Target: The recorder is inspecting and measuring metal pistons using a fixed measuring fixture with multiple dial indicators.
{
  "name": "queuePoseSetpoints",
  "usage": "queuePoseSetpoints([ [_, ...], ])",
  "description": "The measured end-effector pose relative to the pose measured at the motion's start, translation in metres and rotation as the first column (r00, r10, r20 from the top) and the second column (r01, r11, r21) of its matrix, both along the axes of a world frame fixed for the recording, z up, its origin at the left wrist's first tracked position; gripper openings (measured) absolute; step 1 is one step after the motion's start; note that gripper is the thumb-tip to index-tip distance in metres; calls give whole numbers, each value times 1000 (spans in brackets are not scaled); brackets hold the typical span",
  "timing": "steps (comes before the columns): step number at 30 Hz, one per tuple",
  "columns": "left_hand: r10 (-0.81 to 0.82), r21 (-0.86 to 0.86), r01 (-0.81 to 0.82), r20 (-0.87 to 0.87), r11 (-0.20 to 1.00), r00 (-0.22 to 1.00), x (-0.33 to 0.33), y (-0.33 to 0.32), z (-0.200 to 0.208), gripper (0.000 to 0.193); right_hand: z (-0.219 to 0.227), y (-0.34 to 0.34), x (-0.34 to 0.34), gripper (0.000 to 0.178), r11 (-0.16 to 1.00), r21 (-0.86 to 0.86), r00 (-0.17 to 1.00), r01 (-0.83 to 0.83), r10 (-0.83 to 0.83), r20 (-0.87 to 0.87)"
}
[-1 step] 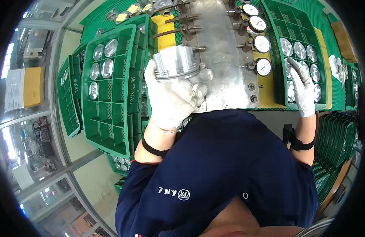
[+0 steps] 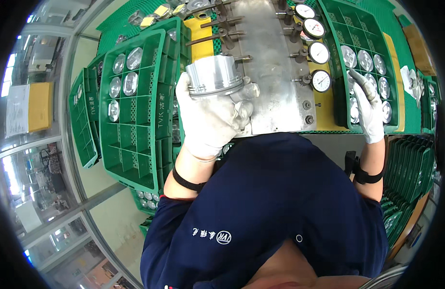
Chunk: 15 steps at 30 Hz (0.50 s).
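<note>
My left hand point(image 2: 208, 120), in a white glove, is closed around a shiny silver piston point(image 2: 213, 74), its grooved ring end toward the palm. The piston is held above the left edge of a flat metal plate point(image 2: 268, 62). Over the right green crate point(image 2: 397, 107) is my right hand point(image 2: 371, 108), also gloved, with grey-stained fingers stretched out. Its fingers lie over pistons standing in the crate; the nearest fully visible one is a round piston point(image 2: 365, 61). Whether the fingertips touch a piston is hard to see.
Several dial gauges point(image 2: 321, 81) line the plate's right side, with metal posts point(image 2: 225, 38) on its left. A green crate point(image 2: 135, 166) with a few pistons stands at the left. Crumpled white gloves or cloth point(image 2: 411, 84) lie at the right; stacked green crates point(image 2: 408, 166) stand below.
</note>
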State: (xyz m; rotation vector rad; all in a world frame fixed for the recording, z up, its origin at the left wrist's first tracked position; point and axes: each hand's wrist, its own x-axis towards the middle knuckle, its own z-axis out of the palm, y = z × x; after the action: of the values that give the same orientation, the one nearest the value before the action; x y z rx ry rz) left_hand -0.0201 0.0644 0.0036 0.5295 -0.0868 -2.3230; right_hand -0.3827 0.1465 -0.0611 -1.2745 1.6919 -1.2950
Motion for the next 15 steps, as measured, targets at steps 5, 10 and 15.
queuePoseSetpoints([
  [5,-11,-24,11,1,1000,1000,-5,0,-6,88,12,6,25,34,998,0,997,-59,59,-49],
  [10,245,-649,92,410,755,879,-19,0,-37,63,29,2,62,37,977,15,975,-214,212,63],
  [15,840,-489,871,455,-44,297,-41,5,-41,83,28,-1,81,43,885,264,898,-383,290,330],
])
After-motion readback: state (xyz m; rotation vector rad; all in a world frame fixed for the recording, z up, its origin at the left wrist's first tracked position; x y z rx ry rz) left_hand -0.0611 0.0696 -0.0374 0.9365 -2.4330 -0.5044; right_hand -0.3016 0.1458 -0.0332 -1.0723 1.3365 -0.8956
